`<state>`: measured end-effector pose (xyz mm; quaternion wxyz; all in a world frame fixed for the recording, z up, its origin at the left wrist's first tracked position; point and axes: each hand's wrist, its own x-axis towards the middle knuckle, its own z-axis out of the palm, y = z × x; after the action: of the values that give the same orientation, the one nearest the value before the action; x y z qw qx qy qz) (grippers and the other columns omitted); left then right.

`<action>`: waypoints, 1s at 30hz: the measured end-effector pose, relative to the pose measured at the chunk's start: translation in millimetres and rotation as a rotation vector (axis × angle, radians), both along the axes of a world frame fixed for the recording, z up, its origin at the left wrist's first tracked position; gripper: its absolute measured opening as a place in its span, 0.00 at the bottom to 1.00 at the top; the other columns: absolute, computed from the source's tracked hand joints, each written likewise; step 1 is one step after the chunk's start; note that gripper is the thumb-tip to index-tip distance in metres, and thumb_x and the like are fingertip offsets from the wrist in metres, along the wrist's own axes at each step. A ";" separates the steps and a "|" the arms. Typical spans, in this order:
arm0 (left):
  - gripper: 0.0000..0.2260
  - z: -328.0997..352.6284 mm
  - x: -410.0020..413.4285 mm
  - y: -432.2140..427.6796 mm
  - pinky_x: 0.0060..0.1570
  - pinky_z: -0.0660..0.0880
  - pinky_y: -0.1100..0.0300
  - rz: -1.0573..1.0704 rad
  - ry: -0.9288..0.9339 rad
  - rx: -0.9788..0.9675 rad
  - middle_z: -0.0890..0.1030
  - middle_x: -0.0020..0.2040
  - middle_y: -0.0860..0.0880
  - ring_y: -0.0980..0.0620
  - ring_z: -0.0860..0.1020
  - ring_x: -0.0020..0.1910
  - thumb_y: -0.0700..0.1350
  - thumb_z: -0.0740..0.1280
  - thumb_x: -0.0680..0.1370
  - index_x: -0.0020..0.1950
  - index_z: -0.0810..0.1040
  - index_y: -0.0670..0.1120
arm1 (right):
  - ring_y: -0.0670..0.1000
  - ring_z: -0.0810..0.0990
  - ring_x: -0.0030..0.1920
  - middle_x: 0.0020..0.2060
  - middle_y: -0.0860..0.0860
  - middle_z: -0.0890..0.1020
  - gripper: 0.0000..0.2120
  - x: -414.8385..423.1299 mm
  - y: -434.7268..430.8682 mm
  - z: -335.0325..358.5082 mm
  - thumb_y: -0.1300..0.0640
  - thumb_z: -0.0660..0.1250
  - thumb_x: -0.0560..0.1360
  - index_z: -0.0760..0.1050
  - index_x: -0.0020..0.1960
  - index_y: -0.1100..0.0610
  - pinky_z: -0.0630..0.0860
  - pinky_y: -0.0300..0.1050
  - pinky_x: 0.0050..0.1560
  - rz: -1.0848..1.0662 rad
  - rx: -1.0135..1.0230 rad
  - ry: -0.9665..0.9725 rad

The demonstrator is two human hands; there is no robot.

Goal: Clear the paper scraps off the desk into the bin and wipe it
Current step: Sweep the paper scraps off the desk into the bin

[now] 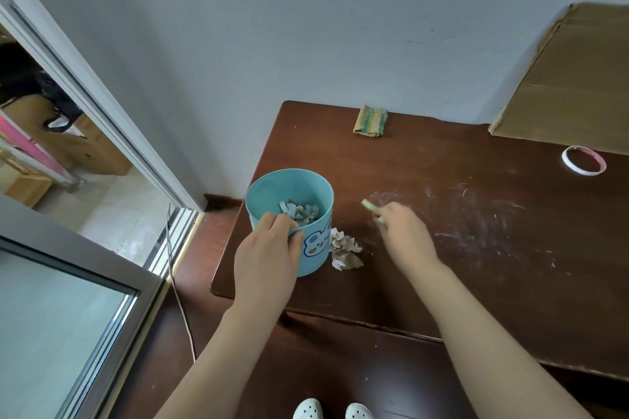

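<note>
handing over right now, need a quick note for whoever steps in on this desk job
Hands: the left hand grips the near rim of the bin, which stands on the desk near its left corner. The right hand holds a pale green piece, too blurred to identify.
Done: some scraps are in the bin.
Left: the scrap pile beside the bin, then wipe the white smears. The cloth lies at the back edge.
</note>
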<state>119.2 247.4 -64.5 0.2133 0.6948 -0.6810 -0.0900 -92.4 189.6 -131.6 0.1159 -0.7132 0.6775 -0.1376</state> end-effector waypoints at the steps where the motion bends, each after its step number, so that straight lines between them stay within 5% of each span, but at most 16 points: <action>1: 0.06 0.1 -1.4 -0.4 0.29 0.56 0.72 -0.005 0.000 -0.001 0.70 0.40 0.54 0.56 0.69 0.35 0.48 0.65 0.77 0.46 0.74 0.45 | 0.55 0.73 0.51 0.52 0.54 0.77 0.14 -10.9 -5.0 1.1 0.58 0.57 0.80 0.75 0.62 0.56 0.68 0.46 0.46 -0.051 0.016 0.029; 4: 0.07 -1.7 -4.6 -1.5 0.29 0.56 0.73 -0.021 -0.002 0.005 0.73 0.41 0.52 0.56 0.69 0.35 0.48 0.65 0.77 0.46 0.74 0.45 | 0.56 0.73 0.52 0.51 0.55 0.77 0.13 -17.2 -8.8 -3.0 0.57 0.56 0.80 0.76 0.58 0.58 0.66 0.46 0.45 -0.118 0.090 0.064; 11: 0.06 -4.4 -5.0 -5.2 0.29 0.58 0.72 -0.019 0.012 0.004 0.75 0.42 0.51 0.55 0.70 0.35 0.47 0.66 0.77 0.46 0.75 0.45 | 0.53 0.76 0.49 0.49 0.53 0.79 0.12 27.6 17.7 -10.7 0.54 0.60 0.79 0.77 0.58 0.57 0.69 0.44 0.45 0.132 0.083 -0.034; 18: 0.07 -2.7 5.5 -3.7 0.29 0.59 0.72 0.027 0.003 0.009 0.74 0.42 0.52 0.56 0.70 0.36 0.48 0.65 0.77 0.47 0.76 0.45 | 0.54 0.74 0.50 0.50 0.52 0.78 0.12 8.0 -18.4 -3.1 0.56 0.58 0.80 0.77 0.58 0.57 0.65 0.44 0.42 -0.022 -0.004 -0.083; 30: 0.07 -3.6 28.6 -0.5 0.28 0.59 0.67 0.127 0.001 0.008 0.71 0.40 0.53 0.52 0.69 0.34 0.47 0.65 0.77 0.45 0.75 0.44 | 0.55 0.77 0.53 0.55 0.52 0.78 0.13 51.7 5.3 -18.0 0.57 0.60 0.79 0.77 0.61 0.52 0.70 0.43 0.47 0.389 0.228 -0.076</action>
<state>147.8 246.9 -68.1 0.2162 0.7372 -0.6351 -0.0797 -40.6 194.8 -149.6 0.2455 -0.8071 0.5334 -0.0622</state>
